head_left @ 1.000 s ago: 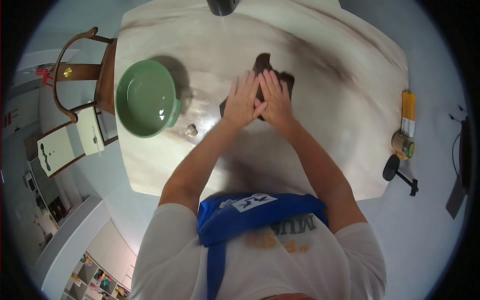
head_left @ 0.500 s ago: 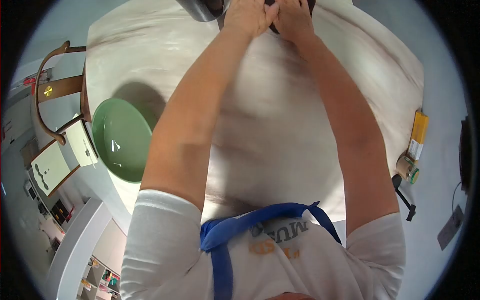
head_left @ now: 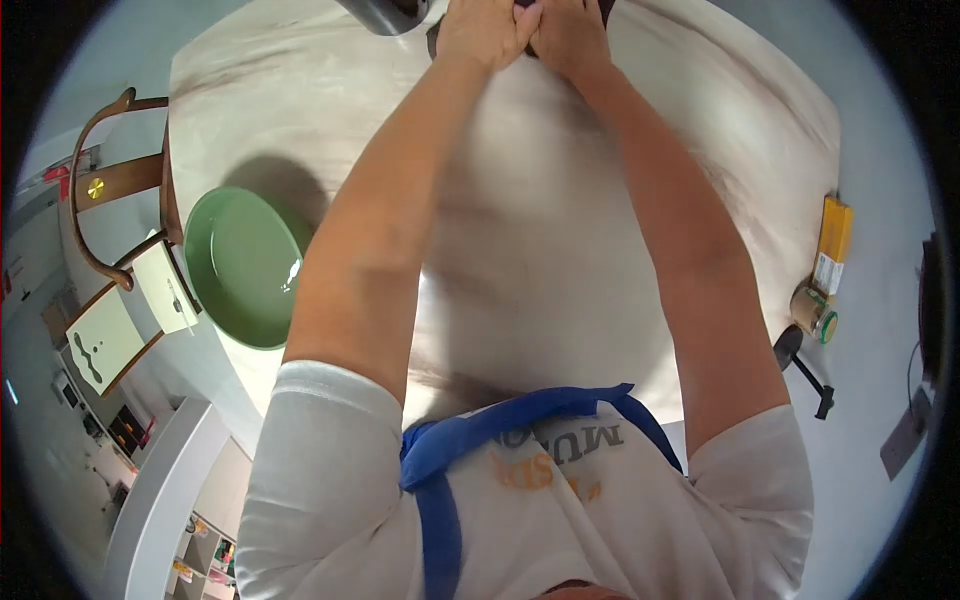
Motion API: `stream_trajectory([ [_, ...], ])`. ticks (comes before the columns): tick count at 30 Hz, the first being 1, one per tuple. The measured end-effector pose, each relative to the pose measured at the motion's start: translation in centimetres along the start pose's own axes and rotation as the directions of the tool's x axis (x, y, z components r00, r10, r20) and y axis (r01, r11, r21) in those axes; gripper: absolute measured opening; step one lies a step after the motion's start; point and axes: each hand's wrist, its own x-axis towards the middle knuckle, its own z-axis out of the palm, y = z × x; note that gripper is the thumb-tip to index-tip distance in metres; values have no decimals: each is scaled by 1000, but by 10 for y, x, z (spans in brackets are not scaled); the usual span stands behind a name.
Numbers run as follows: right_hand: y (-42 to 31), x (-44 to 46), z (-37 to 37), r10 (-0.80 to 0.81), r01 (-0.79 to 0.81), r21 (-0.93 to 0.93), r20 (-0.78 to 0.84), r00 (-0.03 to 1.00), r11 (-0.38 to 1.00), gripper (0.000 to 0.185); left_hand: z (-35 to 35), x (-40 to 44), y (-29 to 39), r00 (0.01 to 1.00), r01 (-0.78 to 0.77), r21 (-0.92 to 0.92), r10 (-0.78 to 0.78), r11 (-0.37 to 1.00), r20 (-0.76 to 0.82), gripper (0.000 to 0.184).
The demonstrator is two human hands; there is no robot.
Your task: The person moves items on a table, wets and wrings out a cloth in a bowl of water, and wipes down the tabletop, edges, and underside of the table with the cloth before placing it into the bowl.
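Note:
At the top edge of the view, my left hand (head_left: pixel 482 34) and my right hand (head_left: pixel 572 38) are side by side and touching, both arms stretched forward over the table. Their fingers are curled over a dark thing (head_left: pixel 434 40) that shows only in bits beside and between them. Its kind cannot be made out, as the hands and the frame edge hide most of it. Just left of my left hand stands a shiny dark, rounded vessel (head_left: pixel 392 14), cut off by the frame edge.
A green basin (head_left: pixel 240 270) with liquid in it stands at the table's left. The marbled table (head_left: pixel 545 270) has a yellow box (head_left: pixel 832 240), a jar (head_left: pixel 815 312) and a black-handled tool (head_left: pixel 805 370) along its right edge. A wooden chair (head_left: pixel 122 185) is at the left.
My hands have shifted slightly left in the view and stay close together on the dark thing. The dark vessel appears farther left, with a gap beside my left hand.

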Motion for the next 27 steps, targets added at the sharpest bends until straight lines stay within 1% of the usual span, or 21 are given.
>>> stream_trajectory([
  [1, -6, -10, -4, 20, -20, 10, 13, 1000, 1000, 56, 1, -12, 5, 999, -14, 6, 14, 1000, -39, 65],
  [2, -12, -22, -8, 40, -41, 21, 27, 999, 999, 56, 0, -25, 9, 999, -20, -2, 20, 1000, -41, 66],
  [4, -24, -52, -21, 18, -19, 14, 20, 1000, 1000, 55, 2, -55, 18, 998, -32, -18, 31, 999, -46, 67],
  [5, -27, -70, -23, 1, -1, 19, 14, 1000, 1000, 56, 1, -74, 20, 936, -203, -124, 156, 971, -315, 63],
  [8, -47, -120, -36, -6, 4, 61, 46, 999, 998, 58, -4, -131, 39, 980, -133, -76, 120, 988, -161, 61],
  [10, -67, -155, -57, 5, -13, 87, 90, 996, 996, 58, -19, -170, 56, 988, -126, -120, 113, 985, -104, 62],
  [12, -84, -190, -75, 1, -18, 109, 155, 988, 994, 60, -30, -210, 71, 994, -105, -127, 99, 986, -52, 62],
  [13, -93, -207, -84, -1, -22, 133, 175, 984, 991, 60, -34, -229, 77, 994, -111, -180, 107, 977, -31, 65],
  [15, -110, -241, -106, -1, -45, 184, 245, 970, 982, 61, -39, -269, 90, 995, -95, -202, 100, 975, 12, 67],
  [18, -133, -293, -123, -3, -60, 217, 279, 960, 974, 61, -46, -327, 110, 995, -72, -241, 87, 968, 51, 69],
  [19, -140, -310, -129, -21, -45, 234, 271, 962, 971, 62, -48, -346, 116, 995, -61, -256, 80, 965, 64, 70],
  [22, -162, -352, -151, -41, -42, 248, 321, 946, 968, 62, -52, -395, 131, 985, 2, -281, 46, 960, 165, 72],
  [23, -169, -367, -153, -51, -35, 249, 331, 942, 968, 62, -48, -415, 135, 987, 4, -282, 41, 960, 152, 74],
  [26, -182, -417, -150, -142, 79, 194, 340, 930, 978, 62, -66, -458, 149, 965, 47, -274, 27, 961, 260, 75],
  [27, -188, -424, -157, -149, 84, 186, 368, 918, 979, 61, -68, -469, 151, 963, 43, -264, 30, 964, 266, 75],
])
